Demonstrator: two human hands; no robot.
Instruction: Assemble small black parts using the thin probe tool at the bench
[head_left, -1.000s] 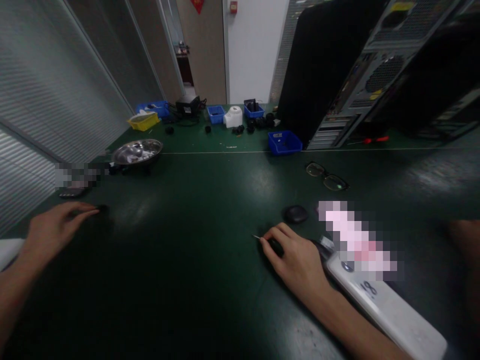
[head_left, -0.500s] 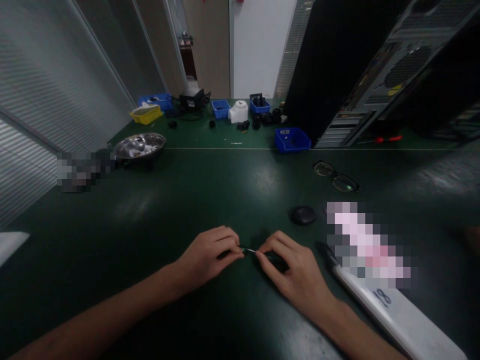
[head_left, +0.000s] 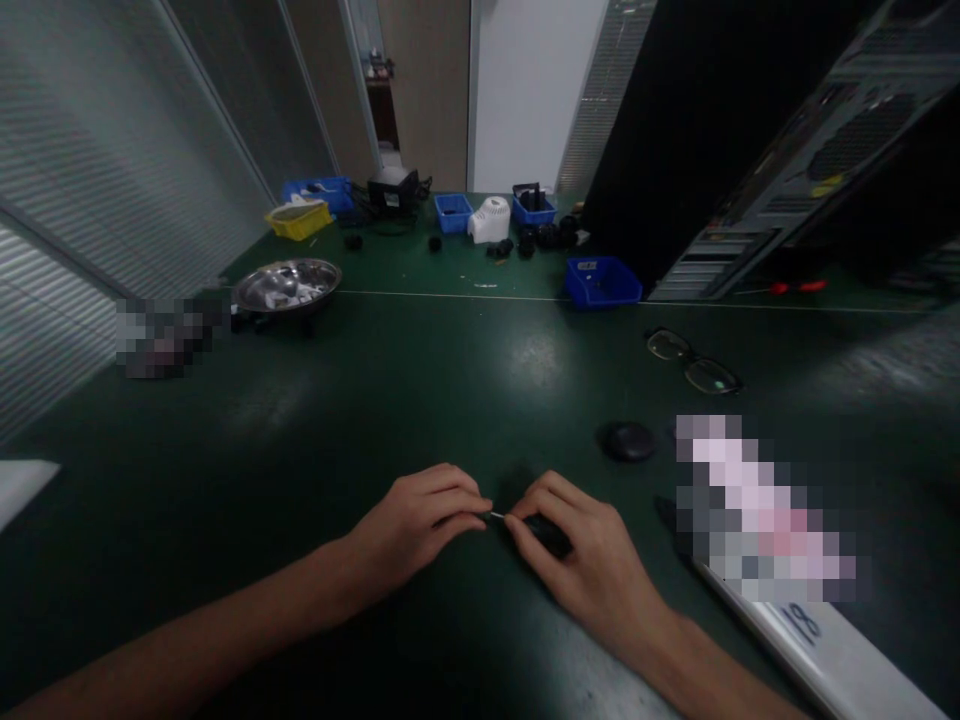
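Observation:
My left hand (head_left: pixel 420 520) and my right hand (head_left: pixel 581 555) meet near the front middle of a dark green table (head_left: pixel 420 380). My right hand is closed around a small dark tool (head_left: pixel 547 533) with a thin metal tip (head_left: pixel 496 516) pointing left. My left hand is pinched shut at that tip, on a small dark part that I cannot make out. A black round object (head_left: pixel 628 441) lies just beyond my right hand.
Glasses (head_left: pixel 694 362) lie at the right. A white board marked 18 (head_left: pixel 817 640) sits at the front right. A metal bowl (head_left: pixel 287 286) stands at the left. Blue bins (head_left: pixel 603 281), a yellow bin (head_left: pixel 298 219) and a computer case (head_left: pixel 757 150) line the back.
My left hand came from the far left of the table to the centre and pinched at the tool tip. My right hand stayed on the tool. The view shifted slightly.

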